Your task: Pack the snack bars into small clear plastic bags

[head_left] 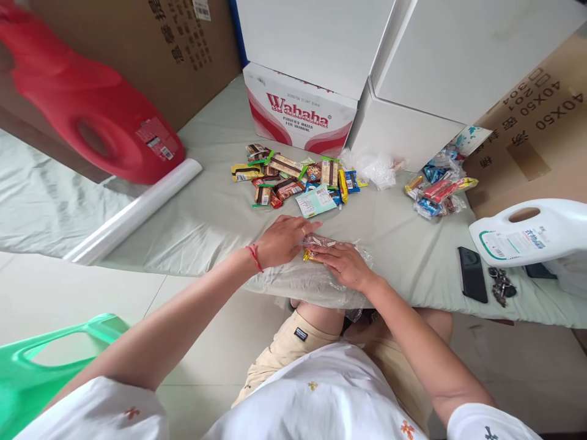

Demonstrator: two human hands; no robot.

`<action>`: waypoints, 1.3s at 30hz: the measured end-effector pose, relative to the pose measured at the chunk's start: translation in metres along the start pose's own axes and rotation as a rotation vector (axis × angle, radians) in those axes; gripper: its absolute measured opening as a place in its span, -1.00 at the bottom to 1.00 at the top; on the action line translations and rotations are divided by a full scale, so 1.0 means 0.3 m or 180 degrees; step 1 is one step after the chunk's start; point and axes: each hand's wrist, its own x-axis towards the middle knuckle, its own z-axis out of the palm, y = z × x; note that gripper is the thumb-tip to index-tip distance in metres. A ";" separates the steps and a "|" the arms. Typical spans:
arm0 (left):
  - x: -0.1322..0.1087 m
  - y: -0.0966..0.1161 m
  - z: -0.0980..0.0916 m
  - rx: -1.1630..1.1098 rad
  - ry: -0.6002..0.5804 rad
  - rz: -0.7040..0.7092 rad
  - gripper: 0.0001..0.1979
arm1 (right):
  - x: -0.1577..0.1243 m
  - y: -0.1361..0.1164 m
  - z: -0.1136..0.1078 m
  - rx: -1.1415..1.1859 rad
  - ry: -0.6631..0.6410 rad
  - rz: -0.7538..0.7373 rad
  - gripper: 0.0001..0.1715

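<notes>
Together, left hand (288,240) and right hand (345,264) rest fingers over a wrapped snack packet (320,241) at mid-frame, whether either grip closes beneath it impossible to tell, the packet seemingly light, its clear film (365,253) likely slick and soft, best held by both ends.

A red jug (123,110) stands on the counter (422,256) before a brown carton (211,79); a Wahaha box (298,116) sits at the back. A black phone (472,275) and keys (503,287) lie beside a white bottle (554,229).
</notes>
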 end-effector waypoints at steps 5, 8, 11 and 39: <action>-0.149 -0.068 0.047 0.0190 -0.0256 -0.0073 -0.67 | 0.002 -0.009 0.009 0.0000 0.0063 0.0088 -0.55; -0.226 -0.083 0.051 0.0120 -0.0291 -0.0314 -0.71 | 0.004 -0.010 0.008 0.0016 0.0100 0.0125 -0.55; -0.245 -0.068 0.037 0.0103 0.0008 -0.0706 -0.75 | 0.000 -0.005 0.007 0.0019 0.0085 0.0079 -0.55; -0.198 -0.048 -0.009 -0.0594 0.1041 -0.1071 -0.78 | -0.002 -0.010 0.013 0.0199 0.0118 0.0160 -0.52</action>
